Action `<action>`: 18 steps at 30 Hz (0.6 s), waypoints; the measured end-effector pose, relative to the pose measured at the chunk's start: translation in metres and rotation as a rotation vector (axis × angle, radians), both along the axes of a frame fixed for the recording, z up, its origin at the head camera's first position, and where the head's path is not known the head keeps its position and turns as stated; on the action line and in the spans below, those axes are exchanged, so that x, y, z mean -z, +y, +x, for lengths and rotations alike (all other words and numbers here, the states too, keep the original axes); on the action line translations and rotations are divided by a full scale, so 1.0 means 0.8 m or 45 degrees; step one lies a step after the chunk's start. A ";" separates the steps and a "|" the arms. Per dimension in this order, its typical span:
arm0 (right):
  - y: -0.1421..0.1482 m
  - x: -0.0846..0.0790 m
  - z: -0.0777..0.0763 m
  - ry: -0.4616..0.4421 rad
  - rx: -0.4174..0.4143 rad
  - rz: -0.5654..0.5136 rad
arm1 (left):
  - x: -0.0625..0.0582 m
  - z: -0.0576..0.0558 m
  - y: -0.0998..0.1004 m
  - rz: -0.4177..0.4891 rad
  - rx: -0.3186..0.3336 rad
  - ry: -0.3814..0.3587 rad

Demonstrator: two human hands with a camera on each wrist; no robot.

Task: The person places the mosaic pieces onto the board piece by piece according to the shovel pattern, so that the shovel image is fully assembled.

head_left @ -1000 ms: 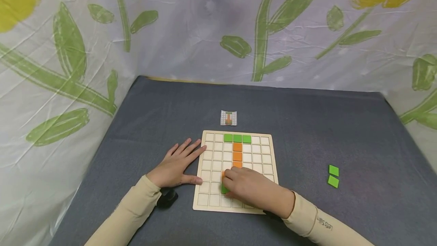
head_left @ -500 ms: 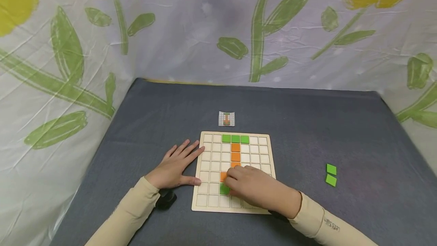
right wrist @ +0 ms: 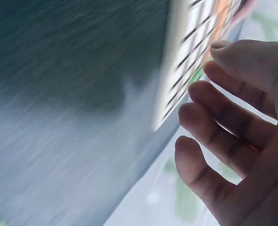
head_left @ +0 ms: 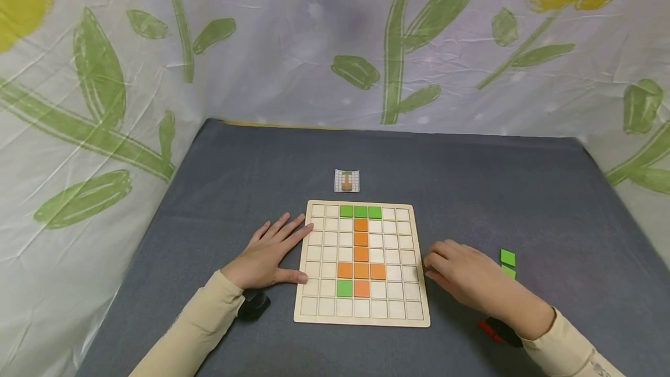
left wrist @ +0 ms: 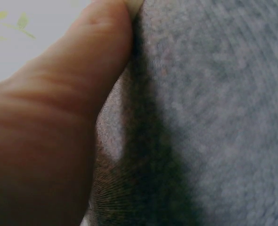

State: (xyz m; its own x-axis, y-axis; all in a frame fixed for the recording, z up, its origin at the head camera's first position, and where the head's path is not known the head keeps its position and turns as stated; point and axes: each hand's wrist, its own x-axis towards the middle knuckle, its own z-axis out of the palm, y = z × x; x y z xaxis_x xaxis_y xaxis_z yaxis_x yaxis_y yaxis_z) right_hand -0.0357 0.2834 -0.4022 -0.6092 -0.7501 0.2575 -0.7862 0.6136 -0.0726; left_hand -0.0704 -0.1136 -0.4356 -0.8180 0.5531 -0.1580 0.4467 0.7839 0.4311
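Observation:
A wooden grid board (head_left: 361,323) lies on the dark cloth, with white cells. Three green tiles (head_left: 360,212) line its top row, and several orange tiles (head_left: 361,239) run down the middle, with one on each side lower down. One more green tile (head_left: 344,288) sits beside the lowest orange one. My left hand (head_left: 264,263) lies spread at the board's left edge, fingertips and thumb on the rim. My right hand (head_left: 466,269) is over the cloth just right of the board, fingers loosely bent and holding nothing; the right wrist view shows the bare fingertips (right wrist: 190,113).
Two loose green tiles (head_left: 508,258) lie beyond my right hand, one partly hidden by it. A small card (head_left: 347,181) with a printed grid pattern lies behind the board. Something red (head_left: 491,330) shows beneath my right wrist. A flower-painted curtain (head_left: 293,45) stands behind the table.
My right hand has left the lower middle of the board and moved right, towards the loose green tiles. The orange tiles it covered now show. My left hand stays put.

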 end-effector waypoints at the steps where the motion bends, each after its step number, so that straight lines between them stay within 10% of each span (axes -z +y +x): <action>1: 0.010 0.001 0.001 0.008 0.010 -0.017 | 0.000 0.000 0.000 -0.002 0.001 0.004; 18: 0.144 0.009 0.021 0.031 0.307 0.023 | 0.001 0.000 0.001 0.005 -0.005 0.009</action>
